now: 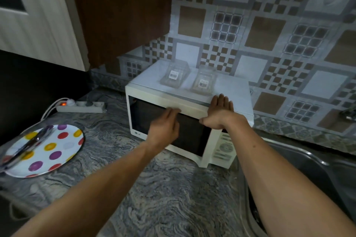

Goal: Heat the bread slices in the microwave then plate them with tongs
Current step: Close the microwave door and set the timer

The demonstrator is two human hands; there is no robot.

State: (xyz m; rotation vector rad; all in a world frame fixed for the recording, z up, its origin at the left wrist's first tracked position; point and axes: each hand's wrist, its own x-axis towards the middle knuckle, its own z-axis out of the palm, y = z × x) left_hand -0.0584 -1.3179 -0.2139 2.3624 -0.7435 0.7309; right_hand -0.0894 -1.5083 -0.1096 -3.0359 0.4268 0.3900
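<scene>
A white microwave (pixel 233 92) stands on the marble counter against the tiled wall, its dark door closed. My left hand (pixel 165 127) lies flat against the door's upper part, fingers apart. My right hand (pixel 219 111) rests on the top front edge of the microwave, thumb hooked over the door's upper right corner. At the far left a polka-dot plate (pixel 57 150) sits on the counter with metal tongs (pixel 25 148) lying across it. No bread slices are in sight; the inside of the microwave is hidden behind the dark door.
Two clear plastic boxes (pixel 175 75) (pixel 204 82) sit on the microwave top. A power strip (pixel 81 107) with a lit red switch lies at the back left. A steel sink (pixel 308 159) begins at the right. A dark wall cabinet (pixel 119 11) hangs above.
</scene>
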